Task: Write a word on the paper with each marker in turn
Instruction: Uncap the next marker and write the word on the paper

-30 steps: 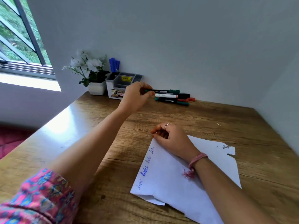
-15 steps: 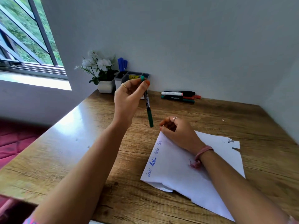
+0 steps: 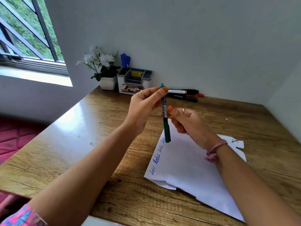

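My left hand [image 3: 145, 106] pinches the top of a green marker [image 3: 166, 128], which hangs upright above the paper's upper left corner with its green cap pointing down. My right hand [image 3: 189, 123] has come up beside it, thumb and fingers closing on the marker's middle. The white paper [image 3: 184, 163] lies on the wooden table [image 3: 81, 144] and carries several blue words along its left edge. More markers [image 3: 184, 94] lie in a row by the back wall.
A grey and white desk organiser [image 3: 134, 80] with blue markers in it stands at the back, next to a white pot of white flowers [image 3: 104, 69]. A window is at the far left. A wall closes the table's right side.
My left hand picked the green marker from the row at the back and brought it over the paper. My right hand lifted off the paper and took hold of the marker's middle.
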### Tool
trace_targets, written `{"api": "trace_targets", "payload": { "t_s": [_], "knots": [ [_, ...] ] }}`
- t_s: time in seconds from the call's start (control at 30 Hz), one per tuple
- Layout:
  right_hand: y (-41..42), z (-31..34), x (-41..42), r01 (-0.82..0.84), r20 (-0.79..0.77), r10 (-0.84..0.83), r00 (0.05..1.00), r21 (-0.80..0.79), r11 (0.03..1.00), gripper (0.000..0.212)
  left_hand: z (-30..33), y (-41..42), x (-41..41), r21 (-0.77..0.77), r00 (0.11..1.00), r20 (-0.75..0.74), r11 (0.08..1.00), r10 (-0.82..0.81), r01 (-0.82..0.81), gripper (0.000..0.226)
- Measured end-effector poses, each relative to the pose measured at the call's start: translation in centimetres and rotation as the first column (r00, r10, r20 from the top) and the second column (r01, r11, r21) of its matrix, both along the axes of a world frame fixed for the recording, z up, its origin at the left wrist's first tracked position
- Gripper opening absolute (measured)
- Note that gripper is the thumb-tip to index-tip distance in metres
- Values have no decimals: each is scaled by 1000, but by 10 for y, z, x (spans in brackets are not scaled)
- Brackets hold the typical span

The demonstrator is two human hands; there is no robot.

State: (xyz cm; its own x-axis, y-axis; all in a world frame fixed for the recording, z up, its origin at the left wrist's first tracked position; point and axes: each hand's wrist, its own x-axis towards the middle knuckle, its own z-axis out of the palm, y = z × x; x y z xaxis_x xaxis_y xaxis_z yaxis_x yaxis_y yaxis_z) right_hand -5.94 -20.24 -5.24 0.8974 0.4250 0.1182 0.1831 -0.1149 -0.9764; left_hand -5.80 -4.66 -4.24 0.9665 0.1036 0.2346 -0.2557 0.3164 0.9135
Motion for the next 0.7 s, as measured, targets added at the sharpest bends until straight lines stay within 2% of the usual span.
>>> {"api": "trace_targets", "payload": {
  "t_s": [0.1,0.2,0.27,0.3,0.37,0.43,0.47,0.5,0.6,0.7],
  "knots": [
    [2,3,-5,-56,28,58,998,-52,997,31,-3,-3,0,-41,998,-38,998,-49,47,6],
    [2,3,-5,-39,53,44,998,-90,995,32,-5,-4,1,-57,992,-52,992,-119,116,15],
    [-1,3,-3,-19,55,22,998,-60,998,31,-4,-4,0,70,979,-91,979,-182,189,25],
    [-3,4,-3,2,54,0,999,-34,999,28,-3,-4,-2,188,968,-134,953,-214,237,31],
    [-6,6,-2,51,67,-51,996,5,999,23,-1,-4,-7,399,921,-248,834,-301,381,45],
    [-8,5,-1,84,100,-84,991,0,996,24,1,-4,-12,453,852,-347,726,-391,518,50],
    [-7,4,-1,102,123,-100,987,-15,995,19,1,-4,-13,439,826,-372,704,-424,559,48],
    [-7,4,-1,123,133,-119,984,-23,992,13,2,-5,-14,412,810,-382,702,-445,581,44],
    [-6,2,2,182,98,-183,978,21,983,14,-1,-10,-14,341,816,-346,749,-462,569,33],
    [-4,2,1,212,51,-216,975,75,974,14,-4,-17,-14,362,854,-272,775,-443,518,32]
  ]
}}
